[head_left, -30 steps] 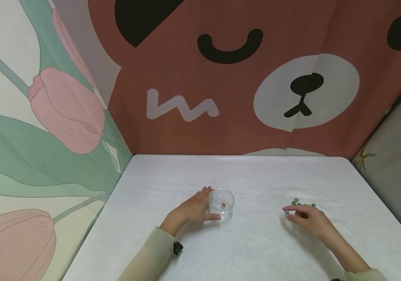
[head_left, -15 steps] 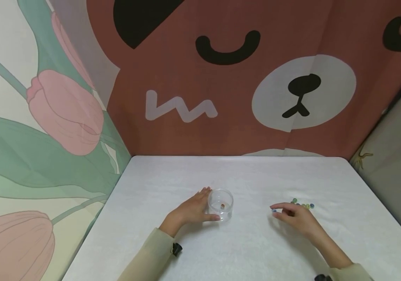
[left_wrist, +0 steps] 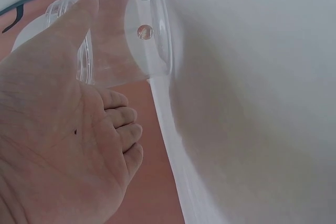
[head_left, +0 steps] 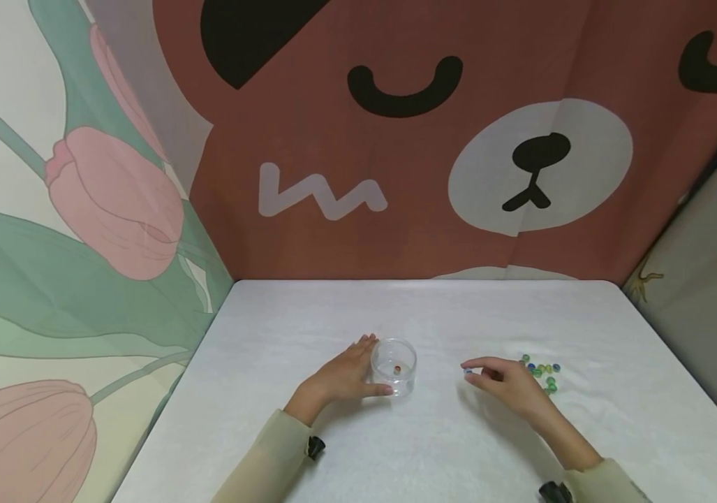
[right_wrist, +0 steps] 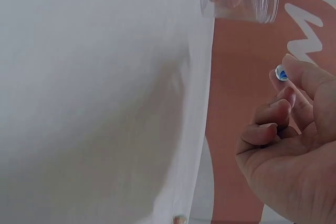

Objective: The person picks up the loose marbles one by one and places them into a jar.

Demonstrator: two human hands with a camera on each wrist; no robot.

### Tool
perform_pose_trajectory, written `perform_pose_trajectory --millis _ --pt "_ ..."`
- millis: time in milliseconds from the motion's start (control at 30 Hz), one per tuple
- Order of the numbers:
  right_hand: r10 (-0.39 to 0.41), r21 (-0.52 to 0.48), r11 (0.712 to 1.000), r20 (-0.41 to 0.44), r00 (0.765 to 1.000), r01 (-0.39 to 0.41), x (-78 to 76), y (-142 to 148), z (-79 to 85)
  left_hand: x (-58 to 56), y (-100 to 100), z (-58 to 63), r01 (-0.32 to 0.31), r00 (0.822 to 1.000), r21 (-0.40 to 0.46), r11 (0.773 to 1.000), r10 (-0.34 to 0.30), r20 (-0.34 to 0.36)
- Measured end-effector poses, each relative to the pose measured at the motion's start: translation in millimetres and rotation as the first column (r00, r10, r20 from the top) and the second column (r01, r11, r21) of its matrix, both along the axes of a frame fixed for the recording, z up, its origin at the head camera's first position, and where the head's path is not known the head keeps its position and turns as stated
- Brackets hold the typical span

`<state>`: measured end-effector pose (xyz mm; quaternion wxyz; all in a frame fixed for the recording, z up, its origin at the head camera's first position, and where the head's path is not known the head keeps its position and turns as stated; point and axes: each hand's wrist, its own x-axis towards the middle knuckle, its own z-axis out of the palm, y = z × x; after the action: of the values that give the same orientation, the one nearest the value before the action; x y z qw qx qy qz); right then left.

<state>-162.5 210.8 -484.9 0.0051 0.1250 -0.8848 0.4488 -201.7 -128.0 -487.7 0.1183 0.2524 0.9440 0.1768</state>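
Apart from the clear, cylindrical, plastic-looking jar, to its right, I see the right hand pinching a blue-and-clear glassy marble on the jar-facing side. The nearer left hand cups the upright jar's left side.
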Motion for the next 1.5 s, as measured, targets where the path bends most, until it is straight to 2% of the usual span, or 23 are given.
perform_pose_trajectory --millis 300,633,900,1200,1500 --pt "0.003 -0.02 1.0 0.061 0.998 -0.002 -5.0 -24.1 5.3 -2.2 -1.6 -4.2 0.027 0.999 -0.024 0.999 -0.028 -0.03" --pt "0.006 -0.035 0.999 0.102 0.995 -0.002 -9.7 -45.3 6.5 -1.9 -0.9 -4.3 0.03 0.999 -0.026 0.999 -0.03 -0.023" --pt "0.028 -0.059 0.998 0.084 0.996 -0.023 -15.1 -61.6 4.9 -1.7 -1.3 -4.5 0.017 1.0 -0.03 0.999 -0.017 -0.01" --pt "0.019 -0.082 0.997 0.105 0.994 -0.011 -18.6 -75.9 6.1 -2.2 -1.6 -3.6 0.027 1.0 -0.02 0.999 -0.027 -0.013" --pt "0.067 -0.107 0.992 0.062 0.996 -0.061 -22.5 -85.4 5.1 -1.8 -1.0 -2.2 0.025 1.0 -0.025 0.999 -0.025 -0.015"
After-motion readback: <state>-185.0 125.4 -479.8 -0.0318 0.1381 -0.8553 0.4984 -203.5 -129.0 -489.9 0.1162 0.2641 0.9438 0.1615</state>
